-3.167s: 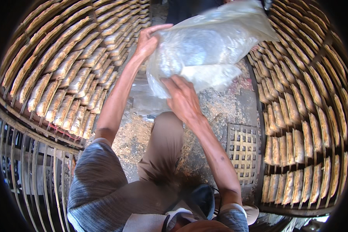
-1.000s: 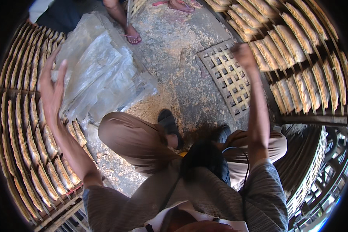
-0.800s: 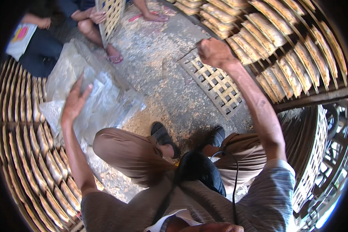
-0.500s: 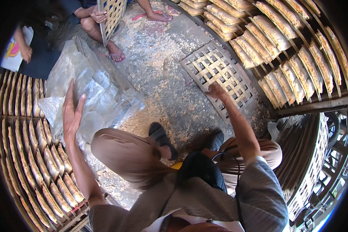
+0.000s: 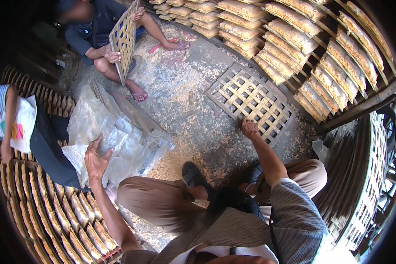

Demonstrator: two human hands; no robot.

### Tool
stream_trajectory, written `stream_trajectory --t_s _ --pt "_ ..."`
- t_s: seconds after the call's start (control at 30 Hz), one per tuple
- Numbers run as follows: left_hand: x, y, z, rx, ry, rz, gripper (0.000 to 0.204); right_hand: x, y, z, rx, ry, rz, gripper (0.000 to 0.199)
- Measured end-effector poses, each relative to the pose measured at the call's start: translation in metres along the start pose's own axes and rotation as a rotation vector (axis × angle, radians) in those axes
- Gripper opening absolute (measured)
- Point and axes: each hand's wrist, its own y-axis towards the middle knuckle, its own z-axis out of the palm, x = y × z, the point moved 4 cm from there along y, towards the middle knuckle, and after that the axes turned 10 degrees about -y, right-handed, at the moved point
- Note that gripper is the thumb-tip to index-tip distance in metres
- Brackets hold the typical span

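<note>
My left hand (image 5: 97,160) is open, thumb and fingers apart, at the near side of a heap of clear plastic sheets (image 5: 114,132). Whether it touches the plastic I cannot tell. To the right, a woven bamboo lattice tray (image 5: 255,99) lies flat on the floor. The fingers of my right hand (image 5: 251,128) are bunched at its near-left edge and look closed on the rim. What the fingertips do under the edge is hidden.
Racks of crusted slabs stand at the upper right (image 5: 290,39) and lower left (image 5: 53,211). Stacked lattice trays (image 5: 361,185) lean beside my right knee. A seated co-worker (image 5: 103,53) holds another lattice tray (image 5: 124,39). Another person (image 5: 44,141) stands at left. Crumbs cover the floor (image 5: 185,88).
My right hand has come down onto the tray's edge. My left hand's fingers are more bent, lower beside the plastic. The view has shifted, showing more of both co-workers.
</note>
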Motion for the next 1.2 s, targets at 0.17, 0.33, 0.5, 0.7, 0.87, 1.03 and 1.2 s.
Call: stream_trajectory --t_s 0.17,0.33,0.5,0.7,0.87,1.03,1.2 --pt "-0.001 -0.001 0.006 -0.013 -0.069 -0.034 0.061 -0.013 -0.029 -0.087 -0.136 -0.071 0.068 0.053" --pt "0.002 -0.004 0.008 -0.091 -0.113 -0.009 0.063 -0.042 -0.03 -0.176 -0.521 -0.111 0.127 0.035" --pt "0.024 -0.005 0.007 -0.095 -0.209 -0.026 0.071 -0.088 -0.009 -0.238 -0.597 -0.326 0.123 0.026" --pt "0.004 -0.016 0.011 -0.094 -0.01 0.068 0.074 -0.165 -0.004 -0.325 -0.638 -0.129 0.05 0.025" --pt "0.013 -0.007 -0.002 -0.103 -0.363 -0.259 0.071 -0.141 -0.078 -0.394 -0.478 0.17 0.084 0.048" --pt "-0.003 0.002 0.003 -0.161 0.109 0.026 0.076 -0.136 -0.123 -0.39 -0.432 0.339 0.085 0.055" --pt "0.022 0.002 0.023 -0.073 0.03 0.104 0.076 -0.125 -0.139 -0.407 -0.505 0.515 0.007 0.06"
